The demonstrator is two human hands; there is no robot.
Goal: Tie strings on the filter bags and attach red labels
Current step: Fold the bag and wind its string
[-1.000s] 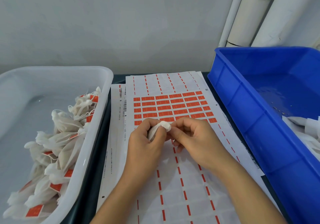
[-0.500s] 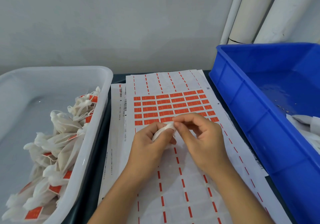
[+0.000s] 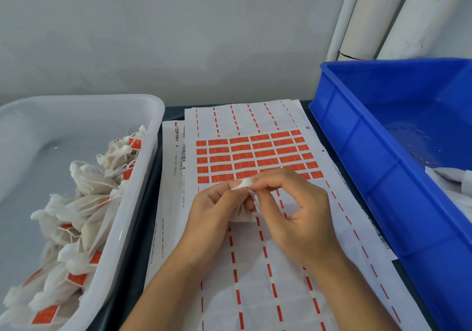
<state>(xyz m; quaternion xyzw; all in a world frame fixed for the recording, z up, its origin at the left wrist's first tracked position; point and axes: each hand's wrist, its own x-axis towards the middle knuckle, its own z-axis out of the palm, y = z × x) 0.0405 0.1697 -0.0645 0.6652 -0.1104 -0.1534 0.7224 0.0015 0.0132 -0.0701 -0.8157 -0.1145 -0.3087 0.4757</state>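
Note:
My left hand (image 3: 214,210) grips a small white filter bag (image 3: 242,213) by its gathered neck, just above the label sheet. My right hand (image 3: 293,210) pinches the top of the same bag with thumb and forefinger, and a thin white string runs at its fingertips. The sheet of red labels (image 3: 255,157) lies flat under both hands, with several rows of red stickers left beyond my fingers. Most of the bag is hidden behind my fingers.
A white plastic tub (image 3: 143,167) on the left holds several tied bags with red labels (image 3: 86,223). A blue crate (image 3: 362,167) on the right holds white bags (image 3: 449,180) at its near side. White tubes (image 3: 378,16) lean against the wall at back right.
Both hands stayed over the sheet, working the bag's neck. The right fingers shifted from beside the neck to pinching over its top.

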